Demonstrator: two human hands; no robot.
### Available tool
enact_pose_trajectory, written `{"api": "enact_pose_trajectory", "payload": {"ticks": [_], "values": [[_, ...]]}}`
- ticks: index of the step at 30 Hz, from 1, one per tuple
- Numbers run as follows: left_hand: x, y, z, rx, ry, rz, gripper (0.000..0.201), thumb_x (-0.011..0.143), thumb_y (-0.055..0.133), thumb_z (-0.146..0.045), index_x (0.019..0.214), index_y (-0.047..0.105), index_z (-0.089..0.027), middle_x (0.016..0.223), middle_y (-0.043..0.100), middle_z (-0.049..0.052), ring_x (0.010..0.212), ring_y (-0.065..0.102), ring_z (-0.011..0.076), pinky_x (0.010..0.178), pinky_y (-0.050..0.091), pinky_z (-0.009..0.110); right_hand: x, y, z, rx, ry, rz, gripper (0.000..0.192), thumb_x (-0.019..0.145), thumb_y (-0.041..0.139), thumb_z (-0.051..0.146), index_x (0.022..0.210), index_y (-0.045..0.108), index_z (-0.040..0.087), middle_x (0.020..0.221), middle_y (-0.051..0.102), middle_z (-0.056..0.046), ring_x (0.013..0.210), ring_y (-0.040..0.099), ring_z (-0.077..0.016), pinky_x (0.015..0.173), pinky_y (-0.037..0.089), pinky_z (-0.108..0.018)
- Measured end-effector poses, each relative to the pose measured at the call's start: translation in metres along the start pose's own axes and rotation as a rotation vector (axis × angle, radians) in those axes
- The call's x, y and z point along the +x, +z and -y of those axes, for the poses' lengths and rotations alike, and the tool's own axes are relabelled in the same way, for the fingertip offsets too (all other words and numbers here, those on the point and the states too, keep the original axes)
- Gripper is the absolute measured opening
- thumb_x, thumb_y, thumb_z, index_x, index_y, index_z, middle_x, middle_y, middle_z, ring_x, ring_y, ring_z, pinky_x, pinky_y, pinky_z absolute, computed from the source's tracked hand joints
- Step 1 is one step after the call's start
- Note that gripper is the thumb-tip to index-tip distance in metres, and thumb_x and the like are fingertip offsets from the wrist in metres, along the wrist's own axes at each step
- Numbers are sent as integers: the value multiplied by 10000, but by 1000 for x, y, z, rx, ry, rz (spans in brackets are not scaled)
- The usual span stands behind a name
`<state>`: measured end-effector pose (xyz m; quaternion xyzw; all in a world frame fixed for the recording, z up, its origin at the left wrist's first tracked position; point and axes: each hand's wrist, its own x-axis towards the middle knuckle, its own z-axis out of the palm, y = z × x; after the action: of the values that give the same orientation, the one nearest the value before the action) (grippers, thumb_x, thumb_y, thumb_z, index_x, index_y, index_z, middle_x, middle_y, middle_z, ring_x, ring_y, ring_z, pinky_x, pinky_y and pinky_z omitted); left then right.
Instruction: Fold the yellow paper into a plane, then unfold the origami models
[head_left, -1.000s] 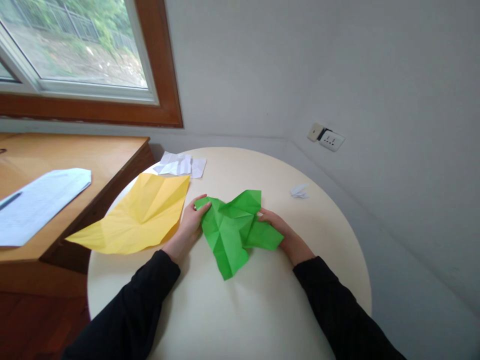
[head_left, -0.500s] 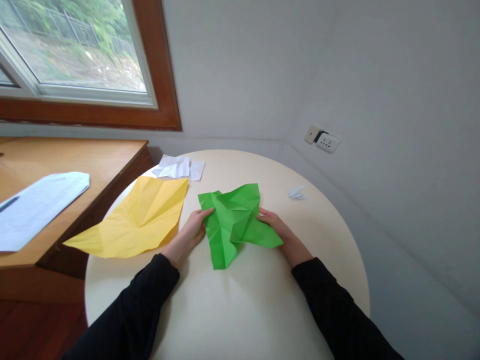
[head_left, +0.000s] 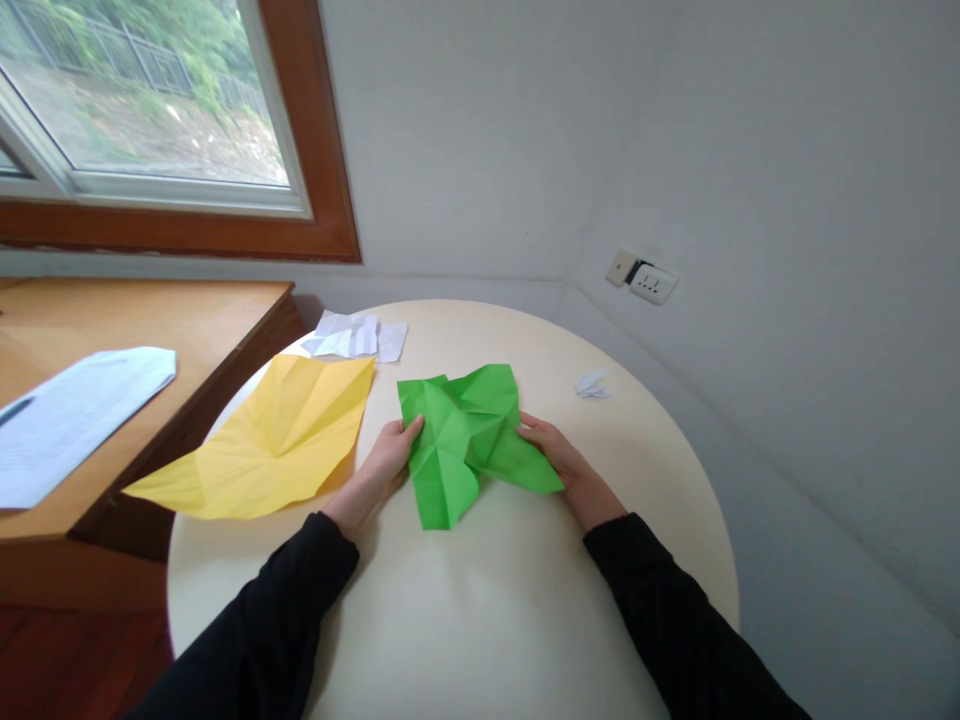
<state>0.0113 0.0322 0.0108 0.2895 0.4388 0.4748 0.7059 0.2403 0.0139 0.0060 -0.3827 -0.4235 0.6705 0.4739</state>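
A sheet of green paper (head_left: 450, 440), full of creases and partly bent up, is held between my two hands over the round table. My left hand (head_left: 391, 455) pinches its left edge, thumb on top and fingers hidden underneath. On the other side my right hand (head_left: 553, 455) grips the right edge, with some fingers behind the paper. One green corner points down toward me and another reaches right, over my right wrist. To the left lies a larger creased sheet of yellow paper (head_left: 277, 435), overhanging the table's left edge.
The round cream table (head_left: 480, 620) stands against the wall. Folded white papers (head_left: 349, 335) lie at its back left, a small folded white paper piece (head_left: 592, 384) at the right. A wooden desk (head_left: 150, 305) on the left bears paper sheets (head_left: 90, 420) and a pen (head_left: 16, 409).
The green paper's left part has been turned up and flattened a little, so its creased centre shows more. Both hands keep their hold in nearly the same place.
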Motion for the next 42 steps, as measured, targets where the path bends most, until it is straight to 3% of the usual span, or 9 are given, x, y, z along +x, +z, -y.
{"api": "enact_pose_trajectory", "payload": {"ticks": [15,42], "values": [[-3,3,-5,24,0,-44,105,834,569,-158,820,658,-103,694,714,102,667,695,213,643,568,315,-3,-1,2,64,0,-42,431,669,670,276,1090,612,203,1061,696,-72,918,668,-238,893,484,-442],[-10,8,-13,106,-14,-119,211,888,473,-144,735,615,-111,578,678,58,531,663,161,567,553,258,-5,-4,3,138,-1,6,436,698,643,185,1132,606,204,1073,692,-69,890,669,-203,812,514,-342]]}}
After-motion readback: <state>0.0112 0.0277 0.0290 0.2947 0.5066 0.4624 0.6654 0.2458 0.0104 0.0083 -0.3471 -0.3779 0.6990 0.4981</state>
